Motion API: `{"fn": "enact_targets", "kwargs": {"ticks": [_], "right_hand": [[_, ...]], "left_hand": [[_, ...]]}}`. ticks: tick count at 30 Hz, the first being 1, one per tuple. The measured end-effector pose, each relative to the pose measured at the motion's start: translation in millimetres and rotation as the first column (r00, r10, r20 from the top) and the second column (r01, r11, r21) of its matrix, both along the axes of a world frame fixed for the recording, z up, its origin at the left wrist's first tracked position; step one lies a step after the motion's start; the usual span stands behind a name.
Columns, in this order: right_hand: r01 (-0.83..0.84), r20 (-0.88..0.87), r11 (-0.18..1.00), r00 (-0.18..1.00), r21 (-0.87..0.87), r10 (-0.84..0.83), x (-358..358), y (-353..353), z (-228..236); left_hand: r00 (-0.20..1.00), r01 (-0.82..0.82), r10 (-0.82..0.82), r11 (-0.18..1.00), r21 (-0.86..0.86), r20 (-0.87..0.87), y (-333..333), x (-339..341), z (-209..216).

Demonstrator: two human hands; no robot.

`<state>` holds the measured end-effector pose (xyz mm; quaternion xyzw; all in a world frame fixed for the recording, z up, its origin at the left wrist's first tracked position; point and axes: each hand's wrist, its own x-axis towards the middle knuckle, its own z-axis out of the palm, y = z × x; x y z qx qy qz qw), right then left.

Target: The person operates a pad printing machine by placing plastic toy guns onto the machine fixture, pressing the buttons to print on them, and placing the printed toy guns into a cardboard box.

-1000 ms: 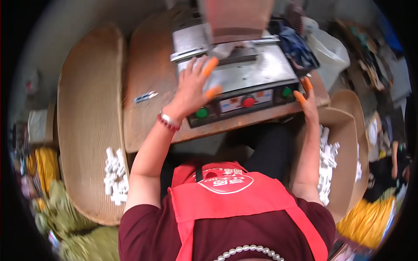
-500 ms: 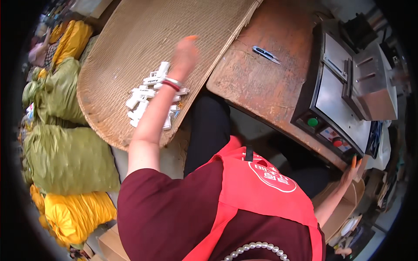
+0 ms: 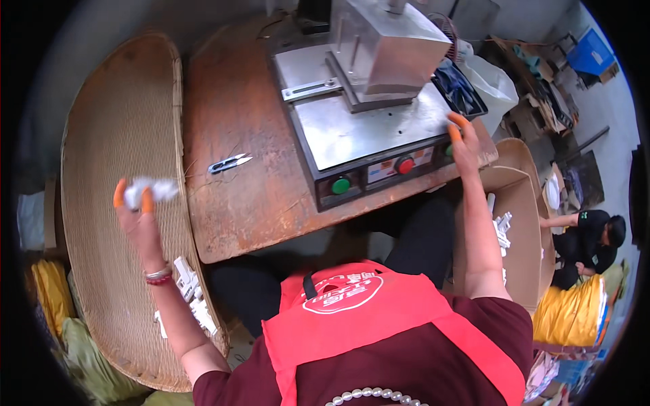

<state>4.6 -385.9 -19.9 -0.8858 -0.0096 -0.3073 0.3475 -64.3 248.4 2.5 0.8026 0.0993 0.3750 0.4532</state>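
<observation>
My left hand (image 3: 141, 220), with orange finger covers, is over the woven tray and grips a white plastic piece (image 3: 150, 192) that motion has blurred. Below it, partly behind my forearm, lies a pile of similar white plastic pieces (image 3: 193, 298), some pistol-shaped. At the right front corner of the metal-topped machine (image 3: 379, 128) my right hand (image 3: 466, 147) is raised, its orange-covered thumb and finger apart with nothing visible between them. Round green and red buttons (image 3: 404, 164) line the machine's front.
The woven tray (image 3: 115, 135) adjoins the worn wooden table (image 3: 237, 223) on the left. Thread snips (image 3: 229, 164) lie on the table. A cardboard box (image 3: 497, 237) with white pieces inside stands at my right. Farther right, another person (image 3: 596, 243) sits near yellow sacks (image 3: 565, 314).
The view has swung right, bringing the machine to the middle. My left hand now visibly has a white piece. My right hand has come up beside the machine's front corner.
</observation>
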Motion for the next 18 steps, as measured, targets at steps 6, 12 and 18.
{"fn": "enact_targets", "kwargs": {"ticks": [6,12,18], "right_hand": [[-0.345,0.296,0.933,0.885,-0.099,0.359,112.1,61.4,2.9],[-0.336,0.35,0.93,0.862,-0.147,0.367,138.9,72.8,6.8],[0.097,0.5,0.995,0.863,-0.023,-0.072,38.2,13.0,77.5]], "left_hand": [[0.868,0.402,-0.48,0.83,0.386,0.126,-225.3,43.9,4.7],[0.897,0.413,-0.438,0.784,0.463,-0.058,-264.2,37.7,-18.4],[0.932,0.33,-0.358,0.796,0.507,-0.045,-296.4,79.3,12.6]]}}
